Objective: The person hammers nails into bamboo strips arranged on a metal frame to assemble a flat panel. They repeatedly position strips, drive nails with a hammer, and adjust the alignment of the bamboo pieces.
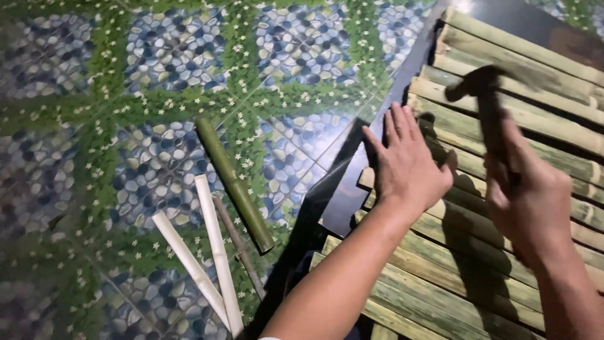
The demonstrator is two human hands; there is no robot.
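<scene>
Bamboo slats, green-yellow and split, lie side by side at the near right, forming a flat slatted panel that runs away toward the upper right corner. Over them comes the left hand, open and flat, fingers spread and pointing away, its palm pressed down near the panel's left edge where a dark frame edge runs diagonally. Just right of it the right hand is closed around the handle of a dark hammer, raised above the slats, its head blurred and turned to the left. On the tiled floor, patterned with blue pebbles and green leafy bands with small white flowers, loose pieces lie well apart from the hands: two pale split strips in a narrow V, a thin brown stick beside them, and a round green bamboo length angled farther out
</scene>
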